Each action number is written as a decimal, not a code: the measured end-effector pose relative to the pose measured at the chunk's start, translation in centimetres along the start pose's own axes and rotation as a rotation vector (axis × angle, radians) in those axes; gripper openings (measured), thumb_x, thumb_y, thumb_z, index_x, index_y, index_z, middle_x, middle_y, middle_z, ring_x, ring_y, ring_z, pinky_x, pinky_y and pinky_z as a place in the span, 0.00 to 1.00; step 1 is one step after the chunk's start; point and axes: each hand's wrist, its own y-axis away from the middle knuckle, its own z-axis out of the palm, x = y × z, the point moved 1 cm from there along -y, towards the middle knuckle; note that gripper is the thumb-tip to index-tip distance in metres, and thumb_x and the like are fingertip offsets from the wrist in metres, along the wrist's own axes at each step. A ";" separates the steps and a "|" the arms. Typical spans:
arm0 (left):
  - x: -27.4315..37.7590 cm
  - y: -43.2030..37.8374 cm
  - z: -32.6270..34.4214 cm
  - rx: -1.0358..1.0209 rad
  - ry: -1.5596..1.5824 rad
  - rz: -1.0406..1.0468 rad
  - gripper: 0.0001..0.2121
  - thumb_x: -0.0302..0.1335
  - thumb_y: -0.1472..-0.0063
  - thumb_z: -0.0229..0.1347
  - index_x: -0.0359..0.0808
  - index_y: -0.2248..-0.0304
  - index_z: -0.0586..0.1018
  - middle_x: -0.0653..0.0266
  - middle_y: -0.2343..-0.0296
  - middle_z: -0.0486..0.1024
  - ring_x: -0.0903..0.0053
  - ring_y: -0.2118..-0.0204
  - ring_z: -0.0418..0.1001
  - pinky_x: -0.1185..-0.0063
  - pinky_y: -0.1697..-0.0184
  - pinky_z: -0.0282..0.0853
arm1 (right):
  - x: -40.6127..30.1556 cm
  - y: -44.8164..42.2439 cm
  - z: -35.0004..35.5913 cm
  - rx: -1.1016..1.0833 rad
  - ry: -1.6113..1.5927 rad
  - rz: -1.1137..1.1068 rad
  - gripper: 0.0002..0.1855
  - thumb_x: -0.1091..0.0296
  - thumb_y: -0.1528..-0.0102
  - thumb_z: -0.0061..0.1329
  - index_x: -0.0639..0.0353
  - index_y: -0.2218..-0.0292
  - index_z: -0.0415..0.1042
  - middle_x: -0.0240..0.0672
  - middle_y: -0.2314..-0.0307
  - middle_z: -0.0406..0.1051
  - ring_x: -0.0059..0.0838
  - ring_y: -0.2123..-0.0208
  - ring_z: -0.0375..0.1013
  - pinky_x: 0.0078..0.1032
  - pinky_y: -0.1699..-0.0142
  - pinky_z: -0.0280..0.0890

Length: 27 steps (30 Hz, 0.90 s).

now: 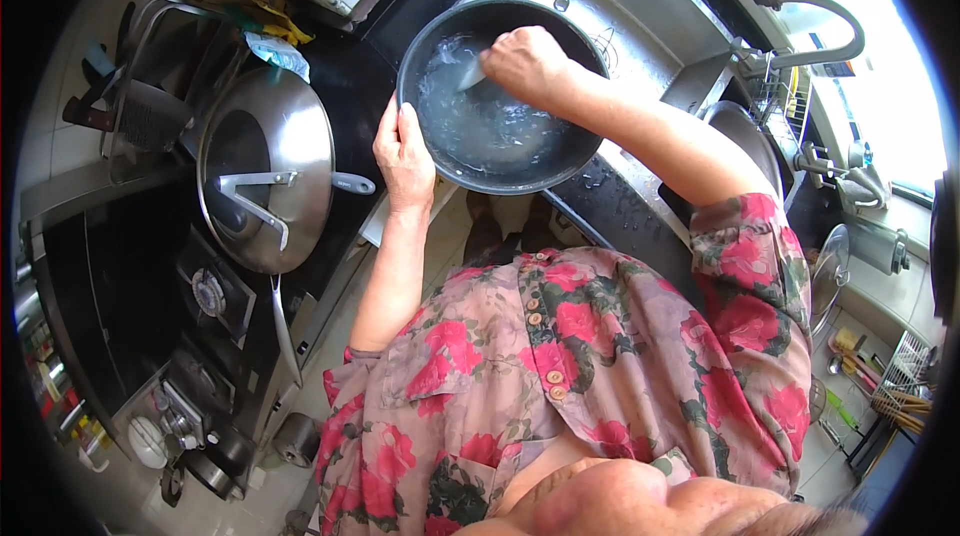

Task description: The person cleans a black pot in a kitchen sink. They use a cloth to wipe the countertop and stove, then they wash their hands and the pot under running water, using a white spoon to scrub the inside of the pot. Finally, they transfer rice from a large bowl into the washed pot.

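A large dark round pan (495,176) with cloudy water in it is in front of me, over the corner of the counter and the sink. My left hand (405,153) grips its left rim, thumb on the outside wall. My right hand (529,63) is above the water inside the pan, its fingers closed around a pale, flat-ended thing (471,77) that dips into the water; its kind cannot be made out. The water surface is rippled.
A steel sink (637,11) lies behind and right of the pan, with a curved faucet (832,56) beside it. On the left, a domed steel wok lid (300,131) stands near a knife rack (150,86) and a gas burner (208,292). A glass lid (831,273) is at the right.
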 end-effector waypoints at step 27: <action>2.0 0.5 -0.3 -0.014 -0.037 -0.002 0.16 0.27 0.35 0.45 0.29 0.51 0.70 0.67 0.61 0.73 0.84 0.61 0.69 0.84 0.57 0.64 | 0.5 6.5 -5.2 -0.279 -0.565 -0.251 0.09 0.60 0.50 0.52 0.51 0.67 0.78 0.35 0.73 0.76 0.35 0.67 0.75 0.29 0.62 0.68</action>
